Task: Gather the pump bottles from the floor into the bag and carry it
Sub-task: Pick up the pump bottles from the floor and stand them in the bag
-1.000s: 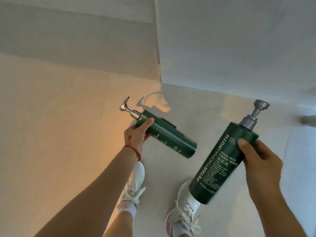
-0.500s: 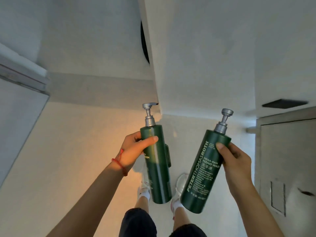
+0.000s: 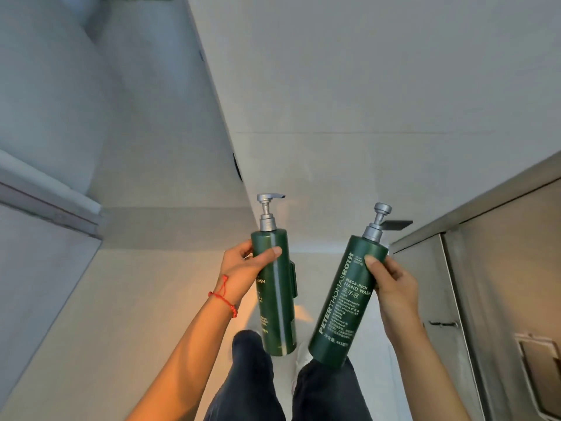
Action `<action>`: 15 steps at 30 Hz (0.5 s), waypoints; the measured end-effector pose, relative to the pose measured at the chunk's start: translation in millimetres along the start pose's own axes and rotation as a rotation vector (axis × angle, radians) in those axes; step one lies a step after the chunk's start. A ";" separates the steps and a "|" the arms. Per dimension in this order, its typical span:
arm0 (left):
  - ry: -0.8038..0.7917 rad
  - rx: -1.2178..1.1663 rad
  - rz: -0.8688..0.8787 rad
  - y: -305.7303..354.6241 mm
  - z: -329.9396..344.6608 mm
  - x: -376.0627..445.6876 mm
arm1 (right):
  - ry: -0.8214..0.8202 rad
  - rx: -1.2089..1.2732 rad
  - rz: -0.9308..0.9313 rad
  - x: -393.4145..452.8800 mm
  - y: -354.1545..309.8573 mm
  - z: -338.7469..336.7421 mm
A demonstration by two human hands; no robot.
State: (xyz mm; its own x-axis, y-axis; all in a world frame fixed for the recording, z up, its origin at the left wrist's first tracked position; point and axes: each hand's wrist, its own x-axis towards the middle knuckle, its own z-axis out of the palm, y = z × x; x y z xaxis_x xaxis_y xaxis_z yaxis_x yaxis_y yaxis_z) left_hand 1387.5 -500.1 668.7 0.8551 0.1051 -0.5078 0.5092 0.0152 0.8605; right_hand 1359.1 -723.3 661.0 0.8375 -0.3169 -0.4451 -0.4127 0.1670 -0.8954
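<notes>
Two dark green pump bottles held up in front of a standing person, one in each hand, both clear of the floor (image 3: 127,299). Left hand (image 3: 243,275): fingers closed around the upper body of the left bottle (image 3: 274,287), thumb across its front just below the shoulder; the bottle stands nearly upright, its grey pump head (image 3: 268,198) with the spout pointing toward the person's right; only part of the white lettering shows past the hand; a narrow dark raised piece runs along the bottle's right side. A red string bracelet (image 3: 223,300) sits on the left wrist. Right hand (image 3: 390,282): fingers wrapped behind the upper part of the right bottle (image 3: 346,302), thumb pressed on its front near the shoulder; this bottle tilts, top leaning to the right, base toward the middle; its label reads PETER THOMAS ROTH, MEGA-RICH HAND WASH, with smaller text below too fine to read; its grey pump (image 3: 379,218) is seen end-on. The two bottles are near each other but apart; their bases hang just above the person's dark trousers (image 3: 252,378). Pale walls (image 3: 364,86) rise behind, meeting at a corner behind the left bottle; a grey metal cabinet (image 3: 491,268) stands at the right edge; warm light falls on the floor beneath the bottles.
</notes>
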 end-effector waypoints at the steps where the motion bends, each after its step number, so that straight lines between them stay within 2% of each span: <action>1: -0.008 0.003 0.023 6.5 6.8 -6.3 | 0.010 0.011 -0.018 -5.0 -7.3 -5.8; 8: -0.131 0.059 0.120 41.3 40.1 -20.8 | 0.093 0.050 -0.123 -31.7 -47.5 -30.5; 15: -0.428 0.187 0.172 71.1 60.6 -1.4 | 0.392 0.088 -0.179 -64.1 -46.7 -34.7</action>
State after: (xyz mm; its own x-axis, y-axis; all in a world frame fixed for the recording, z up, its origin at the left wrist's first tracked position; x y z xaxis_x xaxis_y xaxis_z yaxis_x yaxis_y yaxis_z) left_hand 1428.4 -559.4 728.2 0.8721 -0.3277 -0.3635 0.3322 -0.1491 0.9314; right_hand 1312.3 -743.2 731.0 0.6871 -0.6754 -0.2680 -0.2272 0.1506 -0.9621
